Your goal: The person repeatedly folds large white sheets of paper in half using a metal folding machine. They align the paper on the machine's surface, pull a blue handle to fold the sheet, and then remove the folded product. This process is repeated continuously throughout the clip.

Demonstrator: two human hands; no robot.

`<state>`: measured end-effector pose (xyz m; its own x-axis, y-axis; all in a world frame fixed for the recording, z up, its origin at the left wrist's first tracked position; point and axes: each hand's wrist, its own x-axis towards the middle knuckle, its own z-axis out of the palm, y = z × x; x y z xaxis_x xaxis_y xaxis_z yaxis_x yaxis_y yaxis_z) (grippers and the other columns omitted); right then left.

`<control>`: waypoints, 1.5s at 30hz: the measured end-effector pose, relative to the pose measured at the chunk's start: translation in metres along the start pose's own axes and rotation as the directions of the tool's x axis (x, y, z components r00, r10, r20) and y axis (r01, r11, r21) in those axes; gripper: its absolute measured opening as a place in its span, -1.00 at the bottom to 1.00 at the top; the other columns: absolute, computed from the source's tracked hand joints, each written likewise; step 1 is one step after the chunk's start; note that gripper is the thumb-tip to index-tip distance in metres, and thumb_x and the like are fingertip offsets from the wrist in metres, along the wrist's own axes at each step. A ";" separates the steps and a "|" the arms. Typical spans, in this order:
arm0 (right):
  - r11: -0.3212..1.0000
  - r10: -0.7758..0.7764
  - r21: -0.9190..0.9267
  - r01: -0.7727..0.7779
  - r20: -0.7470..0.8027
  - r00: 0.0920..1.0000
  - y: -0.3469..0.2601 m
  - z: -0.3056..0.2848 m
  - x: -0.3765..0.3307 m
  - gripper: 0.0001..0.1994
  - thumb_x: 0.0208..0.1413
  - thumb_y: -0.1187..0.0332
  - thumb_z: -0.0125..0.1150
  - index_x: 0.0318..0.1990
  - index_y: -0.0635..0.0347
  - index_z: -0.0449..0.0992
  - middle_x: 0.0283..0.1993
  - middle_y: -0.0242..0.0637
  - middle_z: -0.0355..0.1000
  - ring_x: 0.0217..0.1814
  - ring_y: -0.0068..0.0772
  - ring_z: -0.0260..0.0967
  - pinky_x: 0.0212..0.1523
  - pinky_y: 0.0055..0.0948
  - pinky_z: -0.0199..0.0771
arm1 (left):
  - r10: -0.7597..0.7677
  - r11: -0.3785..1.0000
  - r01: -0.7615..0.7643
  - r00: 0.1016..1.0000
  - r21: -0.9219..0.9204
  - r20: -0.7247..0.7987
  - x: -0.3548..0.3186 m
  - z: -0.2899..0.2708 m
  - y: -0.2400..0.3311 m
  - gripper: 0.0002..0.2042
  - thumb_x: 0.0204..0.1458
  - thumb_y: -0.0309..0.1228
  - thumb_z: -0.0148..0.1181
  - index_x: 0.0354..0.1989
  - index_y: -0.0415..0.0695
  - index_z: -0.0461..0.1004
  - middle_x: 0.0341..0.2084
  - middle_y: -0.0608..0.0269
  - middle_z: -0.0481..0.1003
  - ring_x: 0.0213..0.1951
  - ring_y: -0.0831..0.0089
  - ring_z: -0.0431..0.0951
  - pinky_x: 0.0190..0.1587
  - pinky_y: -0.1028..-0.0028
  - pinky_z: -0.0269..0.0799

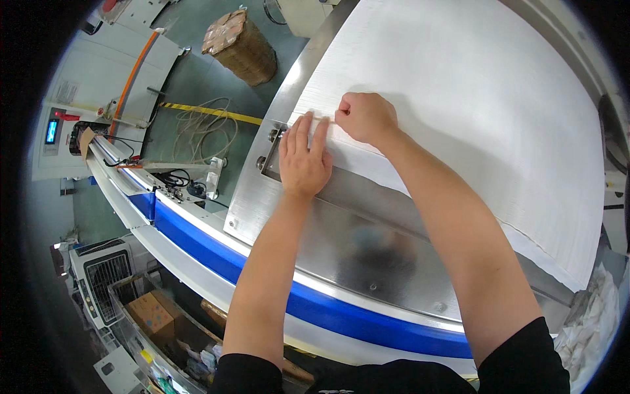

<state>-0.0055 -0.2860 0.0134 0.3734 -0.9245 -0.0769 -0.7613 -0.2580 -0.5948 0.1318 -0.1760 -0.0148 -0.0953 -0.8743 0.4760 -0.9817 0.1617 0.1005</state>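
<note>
A wide white sheet [485, 85], perhaps fabric or paper, lies over a polished metal table [367, 259]. My left hand [305, 157] rests palm down on its near left corner, fingers stretched out and slightly apart, fingertips on the white layer. Just right of it, my right hand [367, 118] is closed with the knuckles up over the sheet. A thin pale-brown line runs along the sheet between both hands. Whatever the right fingers grip, if anything, is hidden under the hand. Beside my left hand, metal knobs [261, 161] sit on the table's edge.
A blue-and-white rail [203, 240] curves along the table's near side. Beyond the left edge stand a brown wrapped bundle [241, 49] and a coil of pale hose [203, 131] on the floor. A bin with a cardboard box [151, 315] is at lower left; crumpled white material [594, 328] hangs at lower right.
</note>
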 end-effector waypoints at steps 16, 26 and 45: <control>0.911 0.118 -0.322 -0.257 -0.395 0.911 0.161 -0.107 -0.268 -0.68 0.16 0.13 0.00 -0.45 0.14 0.54 -0.50 -0.22 0.45 -0.38 -0.13 0.43 -0.21 -0.17 0.39 | 0.218 0.932 -0.341 0.796 0.121 0.564 0.037 -0.045 -0.010 -0.53 -0.19 -0.41 0.19 -0.01 -0.06 0.32 -0.06 0.15 0.42 0.03 0.23 0.39 0.14 0.16 0.17; 0.536 0.412 -0.486 -0.690 -0.563 0.716 0.448 -0.278 -0.518 -0.45 0.23 0.04 -0.20 -0.61 0.21 0.56 -0.53 -0.14 0.50 -0.36 -0.11 0.47 0.20 -0.07 0.13 | -0.048 0.687 -0.554 0.611 0.470 0.790 0.065 -0.002 -0.001 -0.83 0.05 -0.41 0.08 -0.21 0.01 0.54 -0.24 0.17 0.54 -0.18 0.28 0.56 -0.10 0.28 0.42; 0.154 0.761 -0.682 -0.715 -0.380 0.526 0.645 -0.405 -0.714 -0.78 0.05 0.36 0.01 -0.16 0.00 0.51 -0.16 -0.17 0.50 -0.07 -0.11 0.45 -0.09 -0.22 0.47 | -0.040 0.772 -0.386 0.763 0.505 0.645 0.053 0.055 -0.083 -0.75 0.14 -0.38 -0.10 -0.35 -0.25 0.51 -0.28 -0.01 0.51 -0.26 0.09 0.50 -0.25 0.20 0.36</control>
<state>-0.9785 0.0940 0.0088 -0.5841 -0.7893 -0.1893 -0.7458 0.4298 0.5090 0.1987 -0.2606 -0.0457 -0.1396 -0.9689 -0.2045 -0.8045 0.2314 -0.5470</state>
